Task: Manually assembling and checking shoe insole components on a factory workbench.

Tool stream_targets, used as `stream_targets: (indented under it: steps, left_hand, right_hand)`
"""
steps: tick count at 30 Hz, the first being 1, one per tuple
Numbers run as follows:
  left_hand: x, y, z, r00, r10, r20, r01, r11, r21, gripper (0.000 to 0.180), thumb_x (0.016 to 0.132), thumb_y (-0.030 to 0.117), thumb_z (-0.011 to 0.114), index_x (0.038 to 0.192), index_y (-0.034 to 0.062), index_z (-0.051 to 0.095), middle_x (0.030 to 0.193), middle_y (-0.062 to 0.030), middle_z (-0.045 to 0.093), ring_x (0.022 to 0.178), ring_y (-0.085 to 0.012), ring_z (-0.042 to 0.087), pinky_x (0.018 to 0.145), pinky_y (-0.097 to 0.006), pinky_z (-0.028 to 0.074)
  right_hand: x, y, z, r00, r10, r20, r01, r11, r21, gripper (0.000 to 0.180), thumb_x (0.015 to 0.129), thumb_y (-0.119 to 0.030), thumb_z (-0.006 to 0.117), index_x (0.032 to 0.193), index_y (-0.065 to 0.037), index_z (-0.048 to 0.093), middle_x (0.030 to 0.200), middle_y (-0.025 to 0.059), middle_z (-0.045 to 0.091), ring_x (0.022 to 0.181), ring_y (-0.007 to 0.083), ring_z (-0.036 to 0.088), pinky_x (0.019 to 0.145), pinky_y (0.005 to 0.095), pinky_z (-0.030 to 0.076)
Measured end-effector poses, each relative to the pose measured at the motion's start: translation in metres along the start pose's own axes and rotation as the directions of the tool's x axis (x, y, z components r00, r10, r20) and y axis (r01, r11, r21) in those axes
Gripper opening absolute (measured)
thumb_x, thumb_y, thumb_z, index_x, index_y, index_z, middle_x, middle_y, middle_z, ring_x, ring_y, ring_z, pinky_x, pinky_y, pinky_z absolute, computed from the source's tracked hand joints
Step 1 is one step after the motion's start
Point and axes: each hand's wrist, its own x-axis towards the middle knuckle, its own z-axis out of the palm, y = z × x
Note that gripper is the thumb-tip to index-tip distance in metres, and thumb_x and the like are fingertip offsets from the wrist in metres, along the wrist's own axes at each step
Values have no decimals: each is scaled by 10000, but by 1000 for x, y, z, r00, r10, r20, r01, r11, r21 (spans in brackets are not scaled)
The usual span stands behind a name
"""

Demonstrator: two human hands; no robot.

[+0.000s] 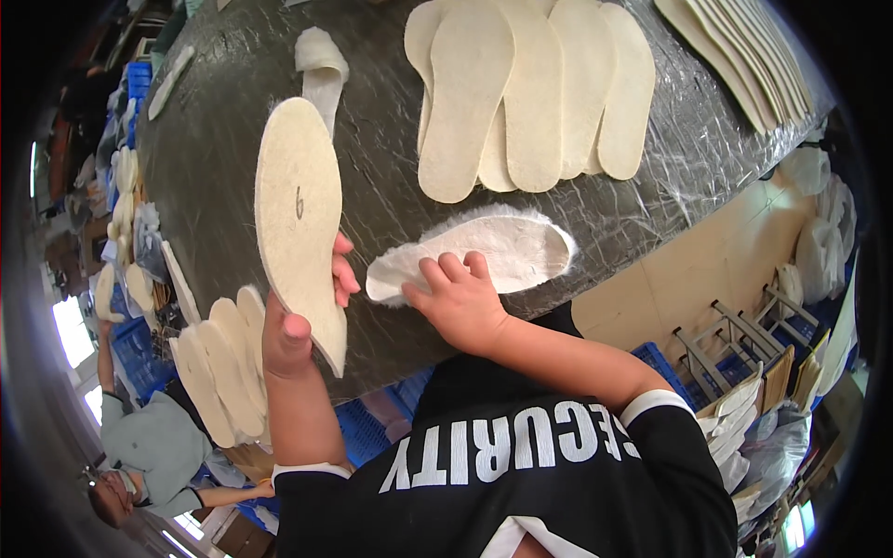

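My left hand (288, 344) grips a cream felt insole (298, 177) near its lower end, the thumb on the near face and the fingertips showing past the right edge. The insole stands tilted up above the table, with a dark handwritten mark on its face. To the right, a white insole with a fluffy fur rim (526, 246) lies by the table's near edge. On its left half rests my right hand (465, 312), fingers bent and apart, touching the pale surface.
Several cream insoles (535, 102) overlap on the dark plastic-covered table (214, 177). A curled fleece piece (321, 70) lies left of them, a stacked row of insoles (744, 60) far right. More insoles (219, 372) stand at lower left, near another person (153, 442). Metal frames (730, 339) stand right.
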Motion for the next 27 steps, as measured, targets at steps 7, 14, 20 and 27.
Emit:
stream_targets:
  steps: [7,14,20,27]
  left_hand:
    - [5,-7,-6,988,-93,120,106,989,-103,1258,516,755,745,1394,-11,272,1214,-143,470,833,-126,529,676,-230,422]
    - [1,-18,3,904,-275,327,299,954,-26,1127,537,589,843,1341,-1,316,1186,-80,448,1042,-179,498,847,-287,425]
    - [3,-18,11,877,-92,471,-338,579,742,1094,534,690,764,1317,38,367,1222,-196,452,1084,-359,539,913,-418,448]
    - [2,-25,27,919,-290,268,208,932,297,1151,568,730,731,1339,-6,297,1226,-165,461,1037,-286,572,767,-347,503]
  right_hand:
    - [-37,-2,15,962,-237,-133,216,964,-156,323,730,-251,582,1041,-183,633,1217,28,469,1056,231,454,883,433,330]
    - [-58,-6,29,977,-192,-94,157,943,-292,463,805,-275,489,1261,-227,551,1340,8,480,1277,258,351,1016,516,217]
    - [-65,-2,25,969,-178,-170,175,984,-35,441,807,-261,512,1228,-143,570,1225,44,526,1182,257,446,872,464,312]
    - [-64,-2,20,973,-90,-212,82,996,-46,460,804,-234,527,1237,-80,555,1164,69,498,1124,244,473,839,393,356]
